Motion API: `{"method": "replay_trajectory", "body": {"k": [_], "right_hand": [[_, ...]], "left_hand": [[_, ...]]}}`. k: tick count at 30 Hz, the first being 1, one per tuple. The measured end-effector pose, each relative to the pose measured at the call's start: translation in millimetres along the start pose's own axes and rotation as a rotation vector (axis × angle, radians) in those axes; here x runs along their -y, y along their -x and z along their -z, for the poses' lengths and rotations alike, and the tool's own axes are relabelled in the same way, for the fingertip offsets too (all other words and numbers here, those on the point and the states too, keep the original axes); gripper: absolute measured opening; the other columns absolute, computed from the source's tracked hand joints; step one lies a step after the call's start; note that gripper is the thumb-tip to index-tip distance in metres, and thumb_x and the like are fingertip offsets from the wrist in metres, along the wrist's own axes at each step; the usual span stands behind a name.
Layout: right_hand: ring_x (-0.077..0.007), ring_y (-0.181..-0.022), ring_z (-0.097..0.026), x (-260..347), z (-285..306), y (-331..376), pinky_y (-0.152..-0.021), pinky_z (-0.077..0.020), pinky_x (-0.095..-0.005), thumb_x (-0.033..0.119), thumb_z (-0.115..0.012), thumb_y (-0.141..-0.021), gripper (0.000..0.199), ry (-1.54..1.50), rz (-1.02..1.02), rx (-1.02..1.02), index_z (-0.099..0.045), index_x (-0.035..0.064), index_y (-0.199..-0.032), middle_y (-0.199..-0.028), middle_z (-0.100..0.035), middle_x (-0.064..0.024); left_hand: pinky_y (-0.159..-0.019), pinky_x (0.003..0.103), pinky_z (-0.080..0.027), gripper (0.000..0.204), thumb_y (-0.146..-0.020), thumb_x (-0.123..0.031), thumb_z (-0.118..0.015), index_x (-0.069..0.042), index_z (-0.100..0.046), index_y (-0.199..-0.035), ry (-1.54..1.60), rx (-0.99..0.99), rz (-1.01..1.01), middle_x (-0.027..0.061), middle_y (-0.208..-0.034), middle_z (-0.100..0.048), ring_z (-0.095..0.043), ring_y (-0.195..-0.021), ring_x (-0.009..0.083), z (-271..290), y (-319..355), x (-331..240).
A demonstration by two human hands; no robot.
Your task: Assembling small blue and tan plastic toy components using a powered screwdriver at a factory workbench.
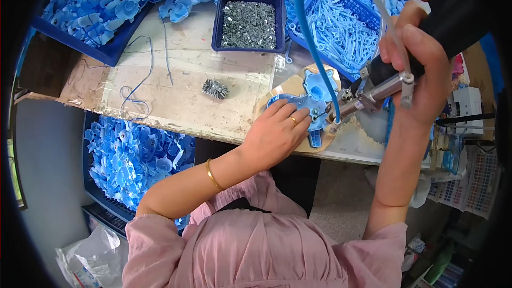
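— Both hands busy? What is each one on?
— Yes; the left hand [277, 130] lies flat, fingers spread, pressing a blue plastic part [312, 101] onto a tan wooden jig [290, 82] at the bench's near edge; the right hand [418, 69] is wrapped tight around a black pneumatic screwdriver [394, 69], its tip on the part
— And around them?
— Behind, a dark blue tray of small metal screws [249, 24], a blue basket of pale blue pieces [344, 32], and a loose screw pile [215, 89] on the worktop [181, 74]
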State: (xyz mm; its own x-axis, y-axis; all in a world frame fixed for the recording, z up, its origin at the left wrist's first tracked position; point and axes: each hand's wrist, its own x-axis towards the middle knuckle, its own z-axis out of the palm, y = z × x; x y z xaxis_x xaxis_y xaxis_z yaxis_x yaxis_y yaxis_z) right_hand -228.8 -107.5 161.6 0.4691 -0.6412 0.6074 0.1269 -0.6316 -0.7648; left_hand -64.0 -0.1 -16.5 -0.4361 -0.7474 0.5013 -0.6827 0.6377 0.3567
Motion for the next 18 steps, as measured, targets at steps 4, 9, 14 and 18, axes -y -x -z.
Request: {"method": "replay_trajectory", "body": {"k": [4,9,14,18], "right_hand": [[-0.0119,-0.059,-0.047,-9.2,-0.3,4.4,-0.062,-0.0437,-0.0280,0.014,-0.055,-0.090,0.048,0.014,0.001,-0.074,-0.039,-0.0076,-0.130,-0.069,-0.046,-0.0030],[-0.0123,-0.060,-0.049,0.4,-11.5,16.8,-0.060,-0.0444,-0.0280,0.010,-0.057,-0.090,0.039,0.055,0.023,-0.118,-0.047,-0.0072,-0.123,-0.073,-0.049,-0.0047],[-0.0113,-0.062,-0.051,-3.5,-8.0,17.0,-0.061,-0.0454,-0.0272,0.010,-0.060,-0.089,0.035,0.137,0.037,-0.248,-0.052,-0.0072,-0.118,-0.077,-0.054,-0.0056],[-0.0130,-0.072,-0.057,7.8,41.2,-21.3,-0.072,-0.0476,-0.0260,0.017,-0.062,-0.096,0.035,0.225,-0.030,-0.435,-0.055,-0.0027,-0.123,-0.085,-0.057,-0.0038]], "left_hand": [[-0.103,0.041,-0.042,0.027,-0.083,-0.018,-0.068,-0.003,-0.065,-0.105,-0.016,-0.005,0.011,0.0089,-0.115,-0.064,-0.057,-0.106,0.0256,-0.7,1.6,1.1],[-0.103,0.041,-0.042,0.027,-0.083,-0.018,-0.068,-0.004,-0.064,-0.105,-0.031,-0.007,-0.012,0.0083,-0.114,-0.064,-0.058,-0.104,0.0255,-0.7,-1.1,-0.4],[-0.105,0.045,-0.040,0.025,-0.081,-0.013,-0.062,-0.009,-0.063,-0.106,-0.090,0.049,-0.022,0.0100,-0.114,-0.061,-0.055,-0.107,0.0285,-2.8,1.6,-2.1],[-0.105,0.047,-0.040,0.023,-0.081,-0.014,-0.059,-0.009,-0.062,-0.104,-0.074,-0.006,-0.001,0.0106,-0.118,-0.060,-0.054,-0.111,0.0288,4.6,7.5,-7.9]]}}
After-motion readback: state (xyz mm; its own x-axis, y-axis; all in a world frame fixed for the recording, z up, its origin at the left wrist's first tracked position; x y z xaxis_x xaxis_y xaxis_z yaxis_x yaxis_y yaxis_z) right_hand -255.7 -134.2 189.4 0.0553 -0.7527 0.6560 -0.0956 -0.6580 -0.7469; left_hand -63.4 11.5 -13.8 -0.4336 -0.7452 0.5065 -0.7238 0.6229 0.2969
